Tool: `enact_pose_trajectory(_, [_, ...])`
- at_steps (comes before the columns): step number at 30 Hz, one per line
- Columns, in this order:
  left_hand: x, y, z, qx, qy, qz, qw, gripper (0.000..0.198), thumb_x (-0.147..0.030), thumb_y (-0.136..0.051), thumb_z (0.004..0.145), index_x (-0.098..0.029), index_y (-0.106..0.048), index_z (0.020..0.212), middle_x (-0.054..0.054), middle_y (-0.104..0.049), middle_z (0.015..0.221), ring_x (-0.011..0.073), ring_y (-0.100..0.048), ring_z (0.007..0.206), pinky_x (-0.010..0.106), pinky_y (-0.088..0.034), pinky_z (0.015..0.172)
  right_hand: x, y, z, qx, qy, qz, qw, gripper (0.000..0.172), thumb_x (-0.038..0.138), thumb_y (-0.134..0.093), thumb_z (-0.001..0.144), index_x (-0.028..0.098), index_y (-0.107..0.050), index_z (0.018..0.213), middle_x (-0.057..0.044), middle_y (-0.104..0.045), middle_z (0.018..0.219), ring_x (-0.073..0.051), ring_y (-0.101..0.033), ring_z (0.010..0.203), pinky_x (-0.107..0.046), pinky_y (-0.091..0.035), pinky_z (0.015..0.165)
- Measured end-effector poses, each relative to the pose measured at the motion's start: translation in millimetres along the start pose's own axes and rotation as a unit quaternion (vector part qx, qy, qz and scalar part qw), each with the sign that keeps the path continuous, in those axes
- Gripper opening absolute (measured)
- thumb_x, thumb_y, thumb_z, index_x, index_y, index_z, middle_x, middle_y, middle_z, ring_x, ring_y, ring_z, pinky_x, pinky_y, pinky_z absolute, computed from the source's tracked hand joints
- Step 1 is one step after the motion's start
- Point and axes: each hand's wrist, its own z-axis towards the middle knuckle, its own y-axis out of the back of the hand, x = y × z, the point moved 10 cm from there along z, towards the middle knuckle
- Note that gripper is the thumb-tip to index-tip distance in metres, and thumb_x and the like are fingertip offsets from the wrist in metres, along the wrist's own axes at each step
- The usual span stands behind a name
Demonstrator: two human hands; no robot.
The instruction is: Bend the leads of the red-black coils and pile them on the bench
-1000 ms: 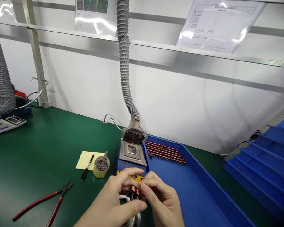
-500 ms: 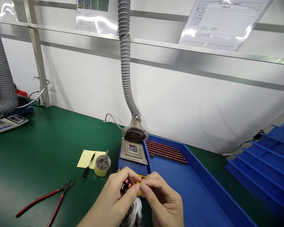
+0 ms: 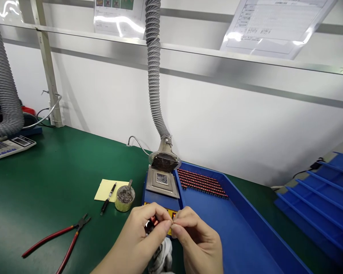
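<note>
Head view: left hand (image 3: 134,243) and right hand (image 3: 198,245) pinch small copper coil (image 3: 152,220).
Fingertips pressed together on it, just in front of solder pot (image 3: 162,182); many more coils (image 3: 201,183) remain lined up in blue tray (image 3: 260,226).

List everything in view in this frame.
Bench mat: one, green, underneath.
Solder pot: one, steel, centre.
Tray: one, blue, right of pot.
Coils: many, red-copper, rows in tray.
Fume hoses: two, grey, centre, far left.
Pliers: one, red-handled, front left.
Note: one, yellow, left.
Pen: one, black, at note.
Scrap tin: one, yellowish, beside note.
Calculator: one, grey, far left.
Stacked trays: several, blue, far right.
Cloth: one, white, below hands.
Left hand: pinching small coil.
Right hand: beside it.
</note>
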Motion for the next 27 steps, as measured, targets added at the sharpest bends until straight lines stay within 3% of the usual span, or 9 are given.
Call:
enact_pose_trajectory(2, [0, 1.2, 1, -0.005, 0.003, 0.003, 1.0, 0.02, -0.03, -0.051, 0.087, -0.019, -0.057, 0.072, -0.001, -0.057, 0.069, 0.0143, -0.046, 0.065, 0.026, -0.034, 0.062, 5, 2, 0, -0.011, 0.019, -0.021, 1.0, 0.006, 0.022, -0.073, 0.082, 0.026, -0.073, 0.078, 0.002, -0.06, 0.066, -0.013, -0.055, 0.062, -0.022, -0.046, 0.056])
enact_pose_trajectory(5, [-1, 2.9, 1, -0.012, -0.002, 0.016, 1.0, 0.02, -0.029, -0.051, 0.088, -0.019, -0.056, 0.071, -0.002, -0.056, 0.069, 0.014, -0.045, 0.064, 0.025, -0.035, 0.061, 19, 3, -3, -0.024, 0.077, -0.065, 0.995, 0.016, 0.014, -0.07, 0.082, 0.028, -0.072, 0.091, 0.001, -0.061, 0.069, -0.014, -0.056, 0.063, -0.023, -0.046, 0.056])
enact_pose_trajectory(11, [-1, 3.8, 2, -0.016, 0.001, 0.014, 1.0, 0.02, -0.029, -0.05, 0.088, -0.019, -0.056, 0.072, -0.002, -0.055, 0.068, 0.0135, -0.045, 0.063, 0.024, -0.036, 0.06, 47, 1, -12, -0.058, 0.187, -0.156, 0.968, 0.024, 0.001, -0.065, 0.081, 0.025, -0.068, 0.087, 0.0, -0.061, 0.071, -0.015, -0.057, 0.064, -0.026, -0.046, 0.06])
enact_pose_trajectory(14, [-1, 4.6, 2, -0.016, 0.005, 0.002, 1.0, 0.019, -0.03, -0.05, 0.088, -0.019, -0.056, 0.074, -0.002, -0.055, 0.069, 0.0131, -0.044, 0.063, 0.024, -0.036, 0.059, 57, -10, -12, 0.006, 0.222, -0.23, 0.947, 0.024, 0.0, -0.063, 0.081, 0.023, -0.065, 0.086, -0.001, -0.06, 0.071, -0.014, -0.057, 0.062, -0.026, -0.047, 0.059])
enact_pose_trajectory(18, [-3, 5.3, 1, -0.016, 0.0, 0.01, 1.0, 0.018, -0.029, -0.05, 0.088, -0.02, -0.056, 0.073, -0.002, -0.056, 0.069, 0.0131, -0.046, 0.064, 0.023, -0.037, 0.062, 52, -24, -9, 0.15, 0.183, -0.232, 0.943, 0.017, 0.006, -0.063, 0.085, 0.023, -0.063, 0.085, -0.001, -0.06, 0.07, -0.015, -0.058, 0.06, -0.026, -0.048, 0.055])
enact_pose_trajectory(20, [-4, 4.4, 1, -0.013, -0.009, 0.024, 1.0, 0.018, -0.027, -0.05, 0.088, -0.02, -0.057, 0.072, -0.003, -0.057, 0.069, 0.013, -0.048, 0.065, 0.022, -0.038, 0.063, 52, -22, -7, 0.159, 0.175, -0.207, 0.949, 0.02, 0.007, -0.059, 0.088, 0.025, -0.065, 0.096, -0.003, -0.065, 0.076, -0.016, -0.061, 0.065, -0.026, -0.051, 0.059])
enact_pose_trajectory(24, [-11, 1.2, 0, -0.002, -0.046, 0.066, 0.997, 0.018, -0.022, -0.05, 0.09, -0.02, -0.058, 0.074, -0.003, -0.06, 0.07, 0.0125, -0.054, 0.066, 0.02, -0.041, 0.063, 57, -21, -8, 0.132, 0.218, -0.238, 0.937, 0.043, 0.001, -0.053, 0.089, 0.026, -0.06, 0.123, -0.004, -0.071, 0.089, -0.016, -0.064, 0.072, -0.026, -0.052, 0.065])
enact_pose_trajectory(27, [-23, -1.0, -2, -0.003, -0.125, 0.128, 0.984, 0.017, -0.017, -0.05, 0.092, -0.02, -0.059, 0.078, -0.002, -0.063, 0.071, 0.0117, -0.056, 0.064, 0.019, -0.042, 0.061, 57, -21, -10, 0.116, 0.227, -0.268, 0.929, 0.034, 0.001, -0.054, 0.088, 0.024, -0.064, 0.111, -0.002, -0.069, 0.081, -0.014, -0.061, 0.065, -0.025, -0.049, 0.061])
